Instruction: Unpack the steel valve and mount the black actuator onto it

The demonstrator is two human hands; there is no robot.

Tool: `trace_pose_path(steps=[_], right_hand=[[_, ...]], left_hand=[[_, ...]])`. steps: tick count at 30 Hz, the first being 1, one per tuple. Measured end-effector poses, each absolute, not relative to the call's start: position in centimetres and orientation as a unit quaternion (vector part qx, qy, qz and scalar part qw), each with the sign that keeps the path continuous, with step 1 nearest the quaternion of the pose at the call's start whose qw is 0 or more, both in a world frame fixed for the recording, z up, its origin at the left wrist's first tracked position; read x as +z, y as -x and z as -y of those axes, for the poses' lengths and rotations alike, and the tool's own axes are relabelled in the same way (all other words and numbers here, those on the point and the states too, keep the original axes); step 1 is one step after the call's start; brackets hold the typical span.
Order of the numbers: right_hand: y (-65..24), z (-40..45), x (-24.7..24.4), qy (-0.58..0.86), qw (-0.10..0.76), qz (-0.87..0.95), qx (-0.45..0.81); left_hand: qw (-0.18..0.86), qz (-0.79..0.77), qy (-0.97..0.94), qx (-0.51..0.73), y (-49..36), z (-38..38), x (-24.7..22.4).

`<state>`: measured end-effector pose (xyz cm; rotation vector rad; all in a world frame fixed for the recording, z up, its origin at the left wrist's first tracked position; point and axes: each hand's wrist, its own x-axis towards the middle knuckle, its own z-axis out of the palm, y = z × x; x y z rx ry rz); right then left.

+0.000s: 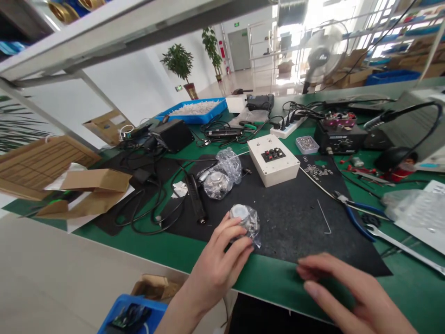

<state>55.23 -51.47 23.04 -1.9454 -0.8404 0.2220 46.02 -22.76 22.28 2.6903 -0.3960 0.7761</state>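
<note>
Bag (256,227): rnd part (239,212) | held, L hand (219,265) | tub (309,151): metal pcs (306,142)

Between the left hand (222,260) and the right hand (347,290), the black mat (281,227) offers an open low path, running forward until the white box (280,171) blocks it. Ahead of the left hand, a bagged metal part (219,183) and a black stick-shaped tool (195,199) stand in the way, with looped cables (139,227) farther left. Toward the right, a thin bent rod (324,218) lies flat, then pliers (352,211) and a wrench (403,245) crowd the surface (278,278).
</note>
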Motion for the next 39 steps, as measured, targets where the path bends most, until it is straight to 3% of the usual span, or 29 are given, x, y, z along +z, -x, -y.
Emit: trace_pose_path(steps=[5, 10, 13, 17, 23, 33, 39], right_hand=[[-58.6, 45.2, 24.0, 0.779, 0.454, 0.423, 0.088], [-58.5, 41.4, 24.1, 0.758, 0.442, 0.471, 0.090], [-58.3, 40.8, 24.1, 0.773, 0.428, 0.465, 0.055], [-59.2, 41.6, 24.6, 0.777, 0.436, 0.451, 0.051], [-60.9, 44.3, 24.7, 0.772, 0.505, 0.350, 0.166], [-62.2, 45.6, 23.9, 0.706, 0.591, 0.273, 0.278], [-63.2, 45.9, 23.4, 0.691, 0.600, 0.262, 0.306]], left_hand=[[0.257, 0.043, -0.902, 0.344, -45.6, 22.1, 22.3], [0.368, -0.013, -0.920, 0.136, -47.2, 21.6, 21.9], [0.382, -0.012, -0.916, 0.126, -48.6, 21.9, 21.9], [0.313, 0.058, -0.940, 0.120, -50.8, 22.6, 23.1], [0.164, 0.140, -0.975, 0.059, -53.6, 23.9, 25.7], [0.086, 0.150, -0.981, 0.087, -54.3, 25.3, 25.4], [0.034, 0.168, -0.974, 0.150, -54.8, 25.3, 24.5]])
